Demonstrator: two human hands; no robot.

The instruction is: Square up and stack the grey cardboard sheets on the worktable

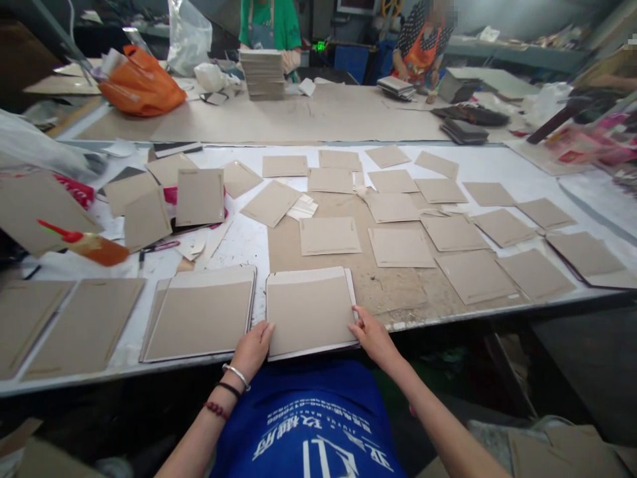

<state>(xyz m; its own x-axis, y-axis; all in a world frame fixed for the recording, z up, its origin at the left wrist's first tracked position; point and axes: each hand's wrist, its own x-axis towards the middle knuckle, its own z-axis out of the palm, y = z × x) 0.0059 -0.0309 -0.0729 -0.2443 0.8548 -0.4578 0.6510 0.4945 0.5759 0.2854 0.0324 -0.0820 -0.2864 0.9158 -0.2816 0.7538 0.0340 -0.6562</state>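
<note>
A brown cardboard panel (309, 313) with a white border lies at the table's near edge, right in front of me. My left hand (252, 348) grips its lower left corner, fingers curled around the edge. My right hand (371, 334) holds its lower right edge, fingertips pressed on the board. A similar larger panel (202, 313) lies just to the left, touching or almost touching it.
Several cardboard squares (401, 247) are spread over the white table (243, 242). An orange glue bottle (89, 244) lies at left, an orange bag (142, 85) at the back left. A stack of boards (262, 73) stands on the far table, where other people work.
</note>
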